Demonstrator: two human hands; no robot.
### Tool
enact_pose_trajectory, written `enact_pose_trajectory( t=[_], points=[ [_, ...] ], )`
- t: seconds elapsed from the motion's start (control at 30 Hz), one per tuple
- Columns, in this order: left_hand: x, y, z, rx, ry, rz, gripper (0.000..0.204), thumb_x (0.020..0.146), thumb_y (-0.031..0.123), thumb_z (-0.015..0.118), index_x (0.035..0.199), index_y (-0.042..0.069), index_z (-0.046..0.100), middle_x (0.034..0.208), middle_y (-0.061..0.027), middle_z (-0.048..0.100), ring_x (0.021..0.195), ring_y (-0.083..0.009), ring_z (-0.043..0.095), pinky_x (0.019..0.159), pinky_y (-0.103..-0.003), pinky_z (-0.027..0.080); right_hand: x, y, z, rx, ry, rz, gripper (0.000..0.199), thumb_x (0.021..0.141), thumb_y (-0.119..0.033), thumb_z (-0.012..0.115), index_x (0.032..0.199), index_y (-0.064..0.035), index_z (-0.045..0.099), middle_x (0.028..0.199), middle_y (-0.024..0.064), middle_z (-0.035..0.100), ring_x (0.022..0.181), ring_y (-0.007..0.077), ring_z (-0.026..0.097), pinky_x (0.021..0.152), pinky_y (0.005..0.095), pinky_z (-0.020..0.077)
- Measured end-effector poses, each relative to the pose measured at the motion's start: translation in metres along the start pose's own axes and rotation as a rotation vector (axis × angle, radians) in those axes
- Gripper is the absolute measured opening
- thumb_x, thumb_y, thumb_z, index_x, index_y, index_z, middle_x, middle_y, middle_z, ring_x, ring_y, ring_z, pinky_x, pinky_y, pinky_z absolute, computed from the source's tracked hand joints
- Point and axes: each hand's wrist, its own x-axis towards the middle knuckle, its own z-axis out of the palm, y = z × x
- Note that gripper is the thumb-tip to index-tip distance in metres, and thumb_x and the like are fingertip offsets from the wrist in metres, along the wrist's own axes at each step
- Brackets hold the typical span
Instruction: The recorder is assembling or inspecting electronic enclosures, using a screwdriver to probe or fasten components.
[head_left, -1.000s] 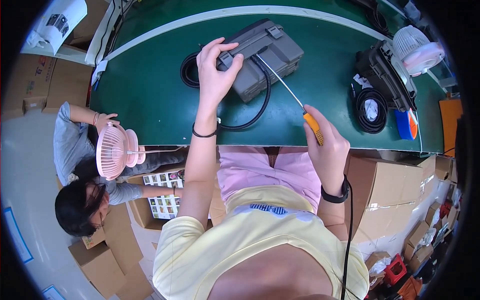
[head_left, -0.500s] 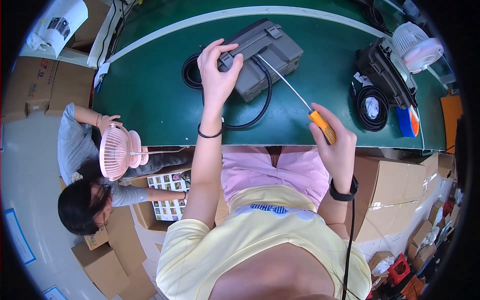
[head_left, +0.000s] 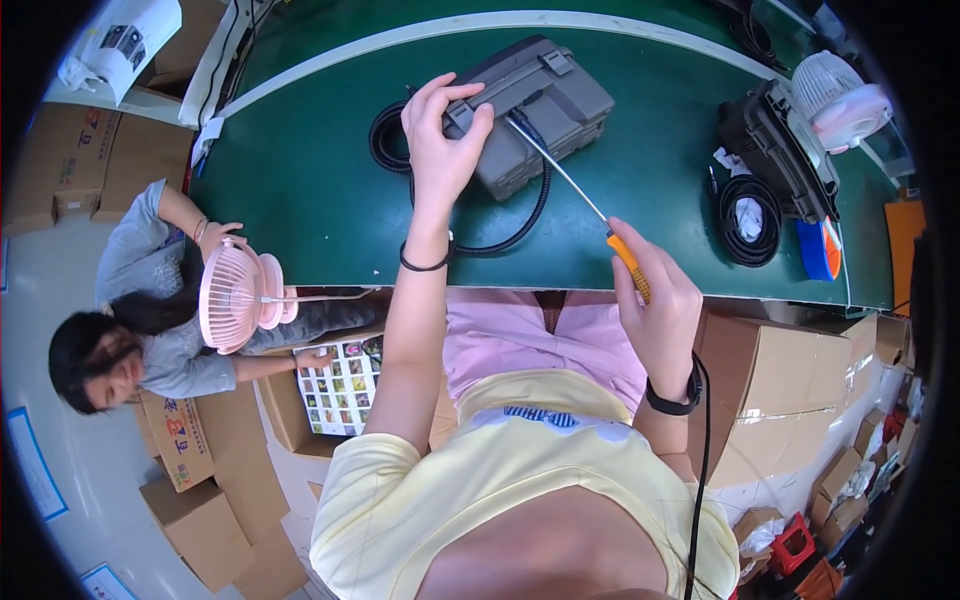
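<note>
A grey plastic case (head_left: 555, 108) with latches sits tilted on the green table. My left hand (head_left: 440, 135) grips its left end, thumb on the near side and fingers over the top. In my right hand (head_left: 660, 295) is a screwdriver (head_left: 630, 265) with an orange handle, its long shaft pointing up and left. The shaft's tip meets the near side of the case, beside the end of a black ribbed cable (head_left: 532, 212). The exact spot it touches is too small to tell. The cable loops near the case and passes behind my left wrist.
At the right stand an open dark case (head_left: 775, 150), a white and pink fan (head_left: 845, 105), a coiled black cable (head_left: 750, 240) and a blue-orange tape roll (head_left: 820, 250). A pink fan (head_left: 235, 300) is at the table's left corner, by a co-worker (head_left: 165, 300). Cardboard boxes (head_left: 770, 400) flank me.
My right hand and the screwdriver have shifted slightly left and the shaft tip sits a little nearer me. My left hand keeps its hold. The co-worker has leaned away to the left.
</note>
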Motion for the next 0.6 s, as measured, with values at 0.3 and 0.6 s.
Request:
enact_pose_trajectory(
  t=[0.3,0.6],
  points=[
    [0.002,-0.001,-0.001,0.010,-0.004,0.013,0.025,0.080,0.024,0.075,0.103,0.015,0.074,0.131,-0.0107,0.060,0.125,-0.0319,0.047,0.107,-0.045,0.037,-0.004,-0.006,0.009,-0.146,0.056,-0.070,0.036,0.085,-0.002,0.071,0.119,-0.0125,0.071,0.092,0.0105,0.070,0.069,0.0247,0.067,0.060,0.0332,0.0551],
    [0.000,0.001,-0.001,-0.007,-0.003,0.000,0.025,0.079,0.023,0.075,0.103,0.015,0.074,0.130,-0.0099,0.060,0.125,-0.0317,0.047,0.107,-0.045,0.037,-0.006,-0.010,0.008,-0.292,0.077,-0.150,0.045,0.077,0.002,0.072,0.119,-0.0143,0.072,0.100,0.0087,0.070,0.066,0.0207,0.066,0.056,0.0313,0.0543]
  ],
)
